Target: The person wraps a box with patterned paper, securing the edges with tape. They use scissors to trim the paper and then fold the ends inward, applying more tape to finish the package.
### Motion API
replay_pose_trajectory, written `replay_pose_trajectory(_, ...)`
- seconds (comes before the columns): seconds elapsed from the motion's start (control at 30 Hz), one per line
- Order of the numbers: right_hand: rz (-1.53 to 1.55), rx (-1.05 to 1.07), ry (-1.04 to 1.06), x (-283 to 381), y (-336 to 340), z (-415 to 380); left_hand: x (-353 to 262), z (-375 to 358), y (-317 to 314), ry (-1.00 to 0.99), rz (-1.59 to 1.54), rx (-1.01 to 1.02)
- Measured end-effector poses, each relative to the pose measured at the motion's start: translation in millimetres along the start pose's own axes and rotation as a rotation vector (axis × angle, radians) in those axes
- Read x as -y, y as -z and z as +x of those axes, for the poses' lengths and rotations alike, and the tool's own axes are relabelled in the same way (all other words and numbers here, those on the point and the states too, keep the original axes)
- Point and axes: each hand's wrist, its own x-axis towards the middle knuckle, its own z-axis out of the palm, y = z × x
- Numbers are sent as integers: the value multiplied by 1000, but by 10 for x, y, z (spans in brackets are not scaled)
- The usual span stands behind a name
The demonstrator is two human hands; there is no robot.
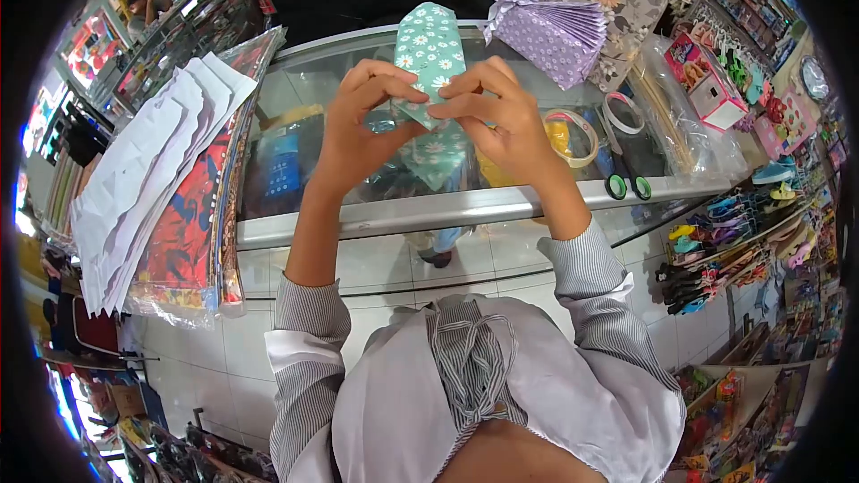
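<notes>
A long mint-green parcel in daisy-print wrapping paper point(428, 43) lies on the glass counter, its near end folded to a point. At that end, my left hand point(365, 121) pinches the paper from the left side, with thumb and fingers close together. From the right, my right hand point(501, 112) presses its fingertips on the same folded end, near the left fingertips. Whatever is inside the wrapping is hidden. Beneath the hands, the glass shows a reflection of the daisy pattern.
The glass counter's metal edge point(394, 215) runs before me. Tape rolls point(573, 139) and green-handled scissors point(628, 186) lie right of my hands. A pleated purple floral package point(553, 36) stands beyond them. White paper sheets point(148, 170) are stacked left; a pink box point(707, 80) sits far right.
</notes>
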Motion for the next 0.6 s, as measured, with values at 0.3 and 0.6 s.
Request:
replay_pose_trajectory(0.3, -40, 88, 25, 45, 62, -122, -138, -1, 158, -136, 236, 178)
replay_pose_trajectory(0.6, 249, 24, -239, -2, 71, -307, -175, 198, 169, -165, 394, 219)
